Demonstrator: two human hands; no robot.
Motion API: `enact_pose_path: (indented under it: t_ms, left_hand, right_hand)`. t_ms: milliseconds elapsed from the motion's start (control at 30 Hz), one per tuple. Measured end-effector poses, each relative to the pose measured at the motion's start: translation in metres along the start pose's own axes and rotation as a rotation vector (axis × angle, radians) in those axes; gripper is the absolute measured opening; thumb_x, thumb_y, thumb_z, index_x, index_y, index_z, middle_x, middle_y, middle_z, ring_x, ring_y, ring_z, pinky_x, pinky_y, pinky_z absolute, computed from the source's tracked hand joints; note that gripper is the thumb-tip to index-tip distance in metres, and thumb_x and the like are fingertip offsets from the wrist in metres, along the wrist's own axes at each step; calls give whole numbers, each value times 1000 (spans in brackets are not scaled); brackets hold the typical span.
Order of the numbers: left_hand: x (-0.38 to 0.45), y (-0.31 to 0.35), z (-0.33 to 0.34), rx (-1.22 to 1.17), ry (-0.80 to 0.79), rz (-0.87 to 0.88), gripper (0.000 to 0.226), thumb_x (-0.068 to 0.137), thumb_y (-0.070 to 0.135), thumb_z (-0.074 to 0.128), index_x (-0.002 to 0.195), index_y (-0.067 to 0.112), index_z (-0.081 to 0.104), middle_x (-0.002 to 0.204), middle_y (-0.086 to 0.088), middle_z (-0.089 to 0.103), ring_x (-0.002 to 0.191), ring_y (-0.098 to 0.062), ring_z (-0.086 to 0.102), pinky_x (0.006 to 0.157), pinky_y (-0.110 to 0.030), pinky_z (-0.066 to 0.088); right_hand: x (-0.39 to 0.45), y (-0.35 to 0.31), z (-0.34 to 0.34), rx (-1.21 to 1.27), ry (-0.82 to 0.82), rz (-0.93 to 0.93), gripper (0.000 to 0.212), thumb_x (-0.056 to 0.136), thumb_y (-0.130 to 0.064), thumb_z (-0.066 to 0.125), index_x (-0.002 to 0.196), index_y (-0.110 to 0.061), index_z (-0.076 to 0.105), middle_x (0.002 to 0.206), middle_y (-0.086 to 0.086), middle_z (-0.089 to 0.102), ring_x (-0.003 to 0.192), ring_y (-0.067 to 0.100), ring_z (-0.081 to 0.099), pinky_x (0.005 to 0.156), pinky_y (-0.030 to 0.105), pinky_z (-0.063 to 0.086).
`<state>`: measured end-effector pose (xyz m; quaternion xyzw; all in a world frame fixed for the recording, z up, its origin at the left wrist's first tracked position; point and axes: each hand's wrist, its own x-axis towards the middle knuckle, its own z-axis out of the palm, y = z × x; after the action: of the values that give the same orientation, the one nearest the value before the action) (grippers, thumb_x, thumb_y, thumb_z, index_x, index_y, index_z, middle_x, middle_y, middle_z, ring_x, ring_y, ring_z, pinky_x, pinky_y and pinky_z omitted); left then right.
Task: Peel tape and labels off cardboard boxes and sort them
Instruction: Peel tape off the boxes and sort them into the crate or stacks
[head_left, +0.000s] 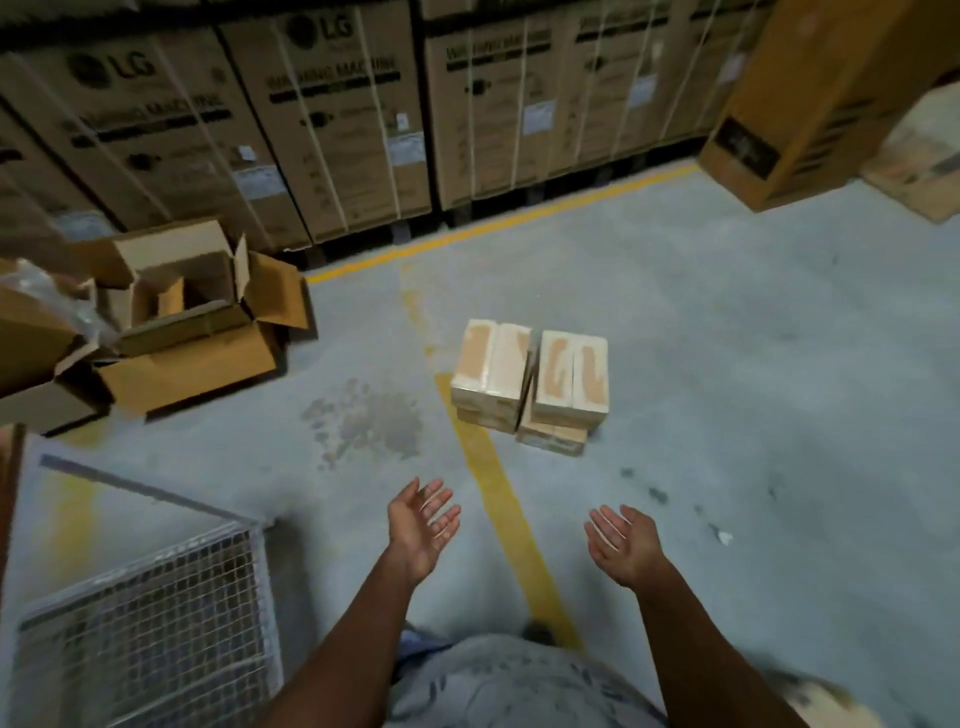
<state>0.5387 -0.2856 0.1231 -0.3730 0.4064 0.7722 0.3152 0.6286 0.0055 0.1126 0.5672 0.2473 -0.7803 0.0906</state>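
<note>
Both arms reach forward over the grey concrete floor (727, 338), palms turned up. The left hand (422, 525) has its fingers spread and relaxed, holding nothing. The right hand (623, 543) is likewise spread, fingers straight and apart, also holding nothing. The two hands are well apart from each other, with a worn yellow floor line (511, 519) running between them toward the person's body.

Ahead of the hands, on the floor, sits a small stack of cardboard boxes (530, 382): two pale boxes side by side on top, touching, with at least two more beneath them. Their top faces show brown torn patches, apparently where the surface layer is stripped. The stack rests just on and beside the yellow line, apart from both hands.

To the left lies a cluster of open brown cartons (192, 332) with flaps up, and crumpled clear plastic film (47, 296) at their left edge. A wire mesh cage (150, 623) stands at lower left. Along the back, beyond another yellow stripe, stands a row of tall strapped LG washing machine boxes (332, 119). A darker brown carton (810, 104) leans at upper right. A dark stain (369, 421) marks the floor near the stack.
</note>
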Motion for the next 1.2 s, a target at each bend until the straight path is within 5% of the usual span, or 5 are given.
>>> enact_pose_path:
  t_ms: [333,433,533,1033,1200]
  left_hand:
    - [37,-29,59,164,65,-33,39,106,44,43,114,14,66,109,-6,66,95,-28,62,91,-40,46]
    - [62,-9,65,278,98,-59,33,105,42,46,107,16,65,95,-3,62,79,-23,56,68,-32,43]
    - [92,19,68,373,139,-70,31,106,40,46,107,16,67,102,-3,67,88,-24,59,73,-32,48]
    - [293,230,116,887,204,-56,20,103,32,56,104,15,67,86,-2,64,64,-19,55,60,-27,39]
    - [375,260,135,981,191,-57,20,104,29,56,105,11,66,88,-7,63,65,-20,51,60,-27,36]
  right_hand:
    - [36,-57,-66,-251,89,-27,31,107,-37,45,113,-12,63,117,8,67,91,26,65,79,35,47]
    - [52,-62,-60,-432,149,-32,27,106,-34,51,106,-11,65,104,9,69,82,26,66,65,29,46]
    - [74,-77,-46,-649,188,-5,24,100,-34,61,98,-12,68,90,7,71,67,24,66,57,25,44]
    - [188,-198,211,-950,113,-16,23,105,-14,55,118,1,67,104,18,63,70,25,55,62,28,40]
    - [271,-230,283,-1081,93,-56,32,105,-28,58,124,-3,64,116,17,70,92,27,62,84,38,51]
